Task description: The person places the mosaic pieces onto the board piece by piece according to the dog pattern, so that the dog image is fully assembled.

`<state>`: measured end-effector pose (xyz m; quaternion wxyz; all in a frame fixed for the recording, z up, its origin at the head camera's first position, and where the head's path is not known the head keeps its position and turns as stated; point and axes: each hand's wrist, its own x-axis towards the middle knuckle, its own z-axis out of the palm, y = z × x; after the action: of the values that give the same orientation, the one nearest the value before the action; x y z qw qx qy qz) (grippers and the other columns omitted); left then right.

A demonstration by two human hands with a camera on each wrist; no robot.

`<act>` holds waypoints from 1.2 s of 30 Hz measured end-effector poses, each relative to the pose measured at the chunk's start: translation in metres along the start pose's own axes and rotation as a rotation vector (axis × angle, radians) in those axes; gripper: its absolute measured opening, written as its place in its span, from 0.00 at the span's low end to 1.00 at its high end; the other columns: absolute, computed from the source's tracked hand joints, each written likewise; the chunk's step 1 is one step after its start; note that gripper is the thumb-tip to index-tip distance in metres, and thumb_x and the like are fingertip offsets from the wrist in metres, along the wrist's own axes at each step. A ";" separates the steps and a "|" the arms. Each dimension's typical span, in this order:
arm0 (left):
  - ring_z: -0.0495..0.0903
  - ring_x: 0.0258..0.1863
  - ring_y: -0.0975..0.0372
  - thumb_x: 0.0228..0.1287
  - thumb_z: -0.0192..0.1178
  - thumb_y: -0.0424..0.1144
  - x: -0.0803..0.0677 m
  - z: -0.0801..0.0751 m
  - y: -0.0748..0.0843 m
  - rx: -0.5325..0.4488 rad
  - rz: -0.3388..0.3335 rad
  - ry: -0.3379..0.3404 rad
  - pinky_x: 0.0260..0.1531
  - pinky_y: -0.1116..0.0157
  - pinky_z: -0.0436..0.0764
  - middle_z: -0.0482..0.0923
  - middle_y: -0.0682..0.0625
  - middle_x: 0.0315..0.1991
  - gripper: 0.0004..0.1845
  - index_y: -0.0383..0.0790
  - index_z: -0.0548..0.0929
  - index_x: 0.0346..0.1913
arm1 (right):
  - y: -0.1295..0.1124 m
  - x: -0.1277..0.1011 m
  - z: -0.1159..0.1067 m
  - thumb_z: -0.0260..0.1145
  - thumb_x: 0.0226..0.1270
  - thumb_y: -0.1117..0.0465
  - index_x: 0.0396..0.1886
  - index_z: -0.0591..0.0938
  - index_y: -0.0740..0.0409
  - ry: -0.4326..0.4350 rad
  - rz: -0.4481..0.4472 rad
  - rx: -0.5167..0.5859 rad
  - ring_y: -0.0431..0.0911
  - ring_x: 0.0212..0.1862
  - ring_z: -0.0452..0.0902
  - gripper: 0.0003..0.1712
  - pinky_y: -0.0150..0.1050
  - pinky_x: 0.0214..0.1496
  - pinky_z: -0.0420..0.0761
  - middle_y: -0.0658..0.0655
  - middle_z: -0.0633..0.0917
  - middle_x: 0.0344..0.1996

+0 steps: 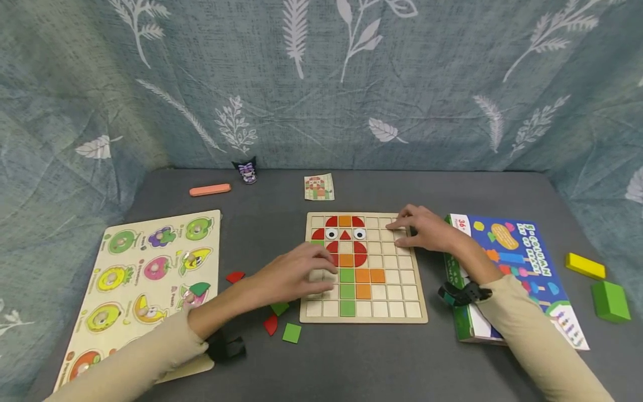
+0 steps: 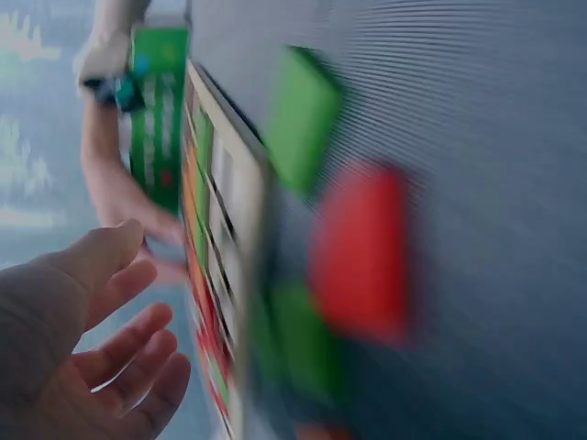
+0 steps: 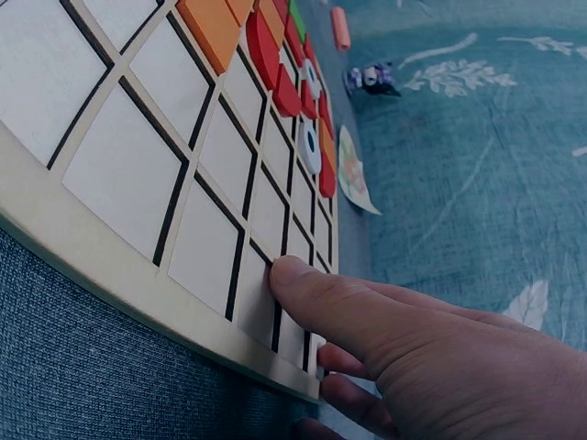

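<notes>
The grey cloth-covered table [image 1: 351, 363] fills the lower half of the head view, and the largest thing on it is the pale wooden fruit puzzle board [image 1: 145, 279] at the left of the frame. At the right lies the blue and green picture box [image 1: 507, 262], and in the centre lies the square wooden grid board [image 1: 412, 290], where red, orange and green tiles already make a figure with two white eyes. The right hand [image 1: 427, 230] rests at the upper right part of this grid; in the right wrist view its fingers [image 3: 321, 293] lie nearly straight and flat on the empty cells near the edge, holding nothing and seeming only to steady the board. The left hand [image 1: 296, 276] lies over the left edge of the grid, fingers spread and relaxed; the left wrist view shows the palm open, though that picture is blurred. Whether a small tile is under its fingertips cannot be told. Below this hand, on the cloth, lie the loose pieces: a green square tile [image 1: 292, 333], a red quarter-round tile [image 1: 270, 324], and another red piece [image 1: 235, 276] higher up. At the top centre stands the small pattern card [image 1: 318, 187]. To do this step well, it seems wise to keep the board pressed still, compare with the card, and lower each tile flat into its cell.
</notes>
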<state>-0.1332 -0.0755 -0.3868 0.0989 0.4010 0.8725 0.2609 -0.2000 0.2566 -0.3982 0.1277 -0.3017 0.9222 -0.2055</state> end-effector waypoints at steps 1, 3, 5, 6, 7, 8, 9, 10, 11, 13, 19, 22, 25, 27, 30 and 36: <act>0.74 0.48 0.62 0.62 0.66 0.45 -0.010 -0.004 -0.005 -0.013 -0.023 0.016 0.45 0.64 0.78 0.78 0.54 0.49 0.12 0.47 0.86 0.47 | 0.000 -0.001 -0.001 0.69 0.62 0.58 0.58 0.81 0.58 0.001 0.005 -0.001 0.53 0.46 0.68 0.24 0.45 0.43 0.67 0.65 0.76 0.52; 0.74 0.47 0.62 0.62 0.66 0.43 -0.028 -0.012 -0.016 -0.035 -0.071 0.041 0.44 0.64 0.77 0.78 0.54 0.49 0.12 0.47 0.86 0.48 | 0.001 -0.001 -0.002 0.70 0.62 0.58 0.58 0.82 0.58 0.004 0.010 -0.002 0.53 0.46 0.68 0.24 0.45 0.43 0.67 0.65 0.76 0.52; 0.75 0.46 0.61 0.62 0.66 0.41 -0.044 -0.017 -0.024 -0.057 -0.114 0.065 0.42 0.65 0.76 0.79 0.54 0.49 0.12 0.47 0.86 0.48 | 0.001 -0.002 -0.003 0.70 0.62 0.58 0.57 0.82 0.58 0.010 0.008 -0.003 0.53 0.46 0.68 0.24 0.44 0.43 0.67 0.65 0.76 0.52; 0.75 0.45 0.61 0.62 0.66 0.41 -0.051 -0.019 -0.028 -0.065 -0.125 0.079 0.41 0.65 0.76 0.79 0.53 0.48 0.12 0.47 0.86 0.48 | 0.002 -0.002 -0.003 0.70 0.62 0.58 0.57 0.82 0.58 0.012 0.006 -0.003 0.53 0.46 0.68 0.24 0.44 0.43 0.66 0.65 0.76 0.52; 0.76 0.44 0.61 0.62 0.66 0.40 -0.058 -0.021 -0.030 -0.068 -0.136 0.090 0.39 0.66 0.76 0.79 0.53 0.48 0.12 0.47 0.86 0.48 | 0.002 -0.002 -0.003 0.70 0.62 0.58 0.57 0.82 0.58 0.015 0.003 -0.003 0.53 0.45 0.68 0.24 0.44 0.43 0.66 0.65 0.76 0.52; 0.76 0.43 0.62 0.62 0.66 0.40 -0.065 -0.022 -0.032 -0.069 -0.148 0.097 0.39 0.67 0.77 0.79 0.53 0.49 0.12 0.47 0.86 0.48 | 0.002 -0.002 -0.003 0.70 0.62 0.58 0.57 0.82 0.58 0.016 -0.001 -0.001 0.53 0.45 0.68 0.23 0.44 0.43 0.66 0.65 0.76 0.51; 0.76 0.43 0.62 0.61 0.66 0.40 -0.071 -0.022 -0.034 -0.068 -0.156 0.102 0.38 0.68 0.77 0.79 0.53 0.49 0.11 0.47 0.86 0.47 | 0.002 -0.002 -0.002 0.70 0.62 0.58 0.57 0.82 0.58 0.017 -0.004 0.002 0.53 0.45 0.68 0.23 0.44 0.43 0.66 0.65 0.76 0.52; 0.76 0.43 0.62 0.61 0.67 0.40 -0.077 -0.021 -0.035 -0.068 -0.165 0.105 0.38 0.68 0.77 0.79 0.53 0.49 0.11 0.47 0.86 0.47 | 0.001 -0.002 -0.002 0.70 0.62 0.58 0.57 0.82 0.58 0.017 -0.007 0.005 0.53 0.45 0.68 0.23 0.44 0.43 0.66 0.65 0.76 0.51; 0.77 0.43 0.62 0.61 0.67 0.40 -0.083 -0.021 -0.036 -0.070 -0.169 0.103 0.38 0.69 0.78 0.79 0.53 0.49 0.11 0.47 0.86 0.47 | 0.001 -0.002 -0.001 0.70 0.62 0.58 0.57 0.82 0.58 0.017 -0.008 0.008 0.53 0.45 0.68 0.23 0.44 0.43 0.66 0.65 0.76 0.51; 0.77 0.43 0.63 0.61 0.67 0.39 -0.092 -0.020 -0.037 -0.079 -0.181 0.103 0.37 0.70 0.78 0.79 0.53 0.50 0.12 0.48 0.86 0.47 | 0.001 -0.002 -0.001 0.70 0.62 0.58 0.57 0.82 0.58 0.014 -0.007 0.013 0.52 0.45 0.68 0.23 0.44 0.43 0.66 0.65 0.76 0.51; 0.77 0.40 0.64 0.60 0.67 0.35 -0.105 -0.017 -0.038 -0.111 -0.169 0.153 0.33 0.72 0.77 0.80 0.51 0.49 0.12 0.45 0.86 0.47 | 0.002 0.000 -0.001 0.70 0.61 0.58 0.57 0.82 0.58 0.015 -0.010 0.009 0.51 0.44 0.68 0.23 0.43 0.42 0.65 0.64 0.76 0.51; 0.76 0.39 0.66 0.60 0.67 0.36 -0.107 -0.016 -0.038 -0.115 -0.172 0.152 0.32 0.73 0.77 0.79 0.50 0.49 0.12 0.43 0.85 0.47 | 0.002 0.000 0.000 0.70 0.61 0.58 0.57 0.82 0.58 0.019 -0.014 0.006 0.51 0.43 0.67 0.23 0.43 0.42 0.65 0.64 0.76 0.51; 0.75 0.38 0.67 0.60 0.67 0.36 -0.108 -0.017 -0.039 -0.120 -0.180 0.132 0.30 0.73 0.76 0.79 0.49 0.50 0.12 0.43 0.85 0.48 | 0.003 0.000 0.001 0.70 0.61 0.58 0.57 0.82 0.58 0.020 -0.014 0.004 0.50 0.43 0.67 0.23 0.43 0.42 0.65 0.64 0.77 0.51; 0.75 0.37 0.68 0.60 0.67 0.36 -0.108 -0.017 -0.040 -0.129 -0.181 0.112 0.29 0.73 0.76 0.78 0.48 0.50 0.13 0.42 0.85 0.48 | 0.003 0.000 0.001 0.70 0.61 0.59 0.57 0.82 0.58 0.018 -0.012 0.004 0.51 0.44 0.68 0.23 0.43 0.42 0.65 0.64 0.76 0.51; 0.75 0.35 0.70 0.60 0.67 0.36 -0.107 -0.018 -0.042 -0.148 -0.183 0.084 0.29 0.74 0.76 0.77 0.47 0.50 0.13 0.43 0.85 0.48 | 0.002 0.000 0.002 0.70 0.61 0.59 0.57 0.82 0.58 0.015 -0.011 0.010 0.51 0.44 0.68 0.23 0.43 0.42 0.66 0.64 0.76 0.51; 0.75 0.39 0.68 0.60 0.67 0.37 -0.106 -0.018 -0.043 -0.143 -0.189 0.051 0.30 0.73 0.75 0.78 0.49 0.50 0.14 0.45 0.85 0.50 | 0.001 0.001 0.001 0.70 0.61 0.59 0.57 0.82 0.58 0.011 -0.011 0.020 0.52 0.45 0.68 0.23 0.43 0.42 0.66 0.64 0.76 0.51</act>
<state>-0.0983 -0.1849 -0.3989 0.1294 0.3022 0.8877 0.3223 -0.2007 0.2567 -0.4000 0.1243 -0.3045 0.9191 -0.2171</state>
